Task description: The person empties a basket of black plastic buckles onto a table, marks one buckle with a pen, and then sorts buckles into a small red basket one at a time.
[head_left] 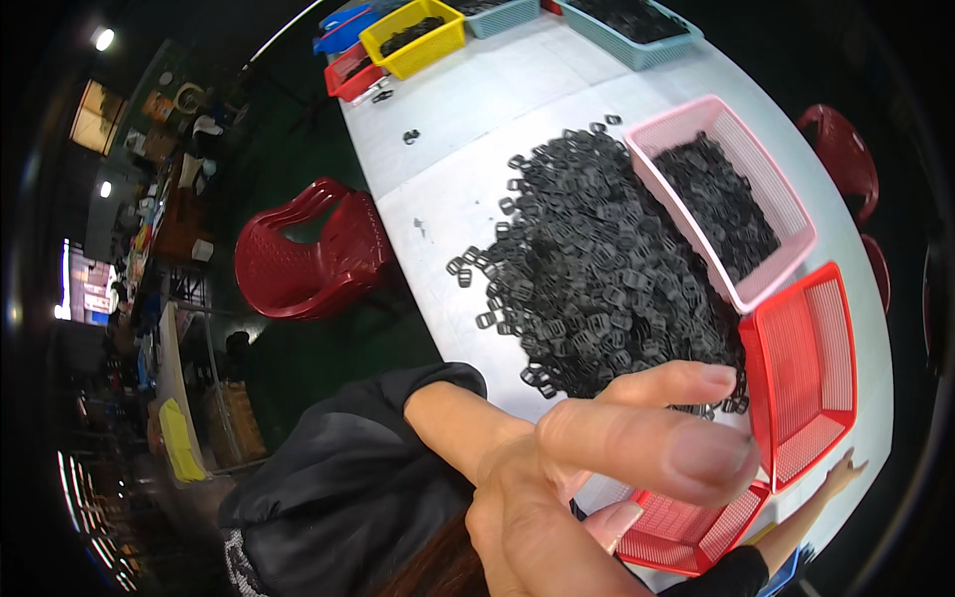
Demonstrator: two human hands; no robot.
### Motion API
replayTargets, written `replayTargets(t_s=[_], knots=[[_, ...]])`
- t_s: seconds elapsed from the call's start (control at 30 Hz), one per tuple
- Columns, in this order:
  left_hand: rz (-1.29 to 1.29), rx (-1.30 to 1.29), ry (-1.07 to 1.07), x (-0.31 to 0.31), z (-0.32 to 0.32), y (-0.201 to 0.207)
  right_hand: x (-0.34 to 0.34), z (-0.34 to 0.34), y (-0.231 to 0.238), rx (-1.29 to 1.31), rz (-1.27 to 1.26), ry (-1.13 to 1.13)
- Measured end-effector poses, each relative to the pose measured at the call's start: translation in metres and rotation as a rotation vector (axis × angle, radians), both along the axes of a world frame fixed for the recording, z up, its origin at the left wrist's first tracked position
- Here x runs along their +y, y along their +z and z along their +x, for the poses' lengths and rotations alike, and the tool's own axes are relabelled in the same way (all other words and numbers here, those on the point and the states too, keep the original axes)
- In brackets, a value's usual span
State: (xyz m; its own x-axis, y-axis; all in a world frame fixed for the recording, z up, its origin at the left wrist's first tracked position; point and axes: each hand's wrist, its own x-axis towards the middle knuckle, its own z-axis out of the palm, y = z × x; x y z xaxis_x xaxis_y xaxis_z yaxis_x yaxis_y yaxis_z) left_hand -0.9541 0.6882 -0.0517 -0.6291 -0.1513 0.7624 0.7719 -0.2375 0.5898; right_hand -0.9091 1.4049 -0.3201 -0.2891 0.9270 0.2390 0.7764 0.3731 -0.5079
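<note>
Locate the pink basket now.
In the head view, the pink basket is right of centre on the table, the black pile at its left and a red basket just below in frame.

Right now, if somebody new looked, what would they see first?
Probably the left hand, looming large at the bottom. Next, the heap of black plastic buckles on the white table, with a pink plastic basket along its right side.

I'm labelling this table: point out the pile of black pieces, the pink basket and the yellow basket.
Pile of black pieces [592,264], head view: its middle.
Pink basket [765,183], head view: inner right wall.
Yellow basket [428,54], head view: outer near wall.
</note>
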Motion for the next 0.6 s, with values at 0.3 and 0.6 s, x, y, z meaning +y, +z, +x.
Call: replayTargets(t_s=[0.3,0.6], knots=[[0.832,0.206,-1.004,-0.149,-0.049,0.044,-0.276,-0.035,0.130,0.244,0.184,0.163],[1.058,0.348,-1.457,-0.376,-0.206,0.022,-0.739,-0.275,0.151,0.311,0.126,0.851]])
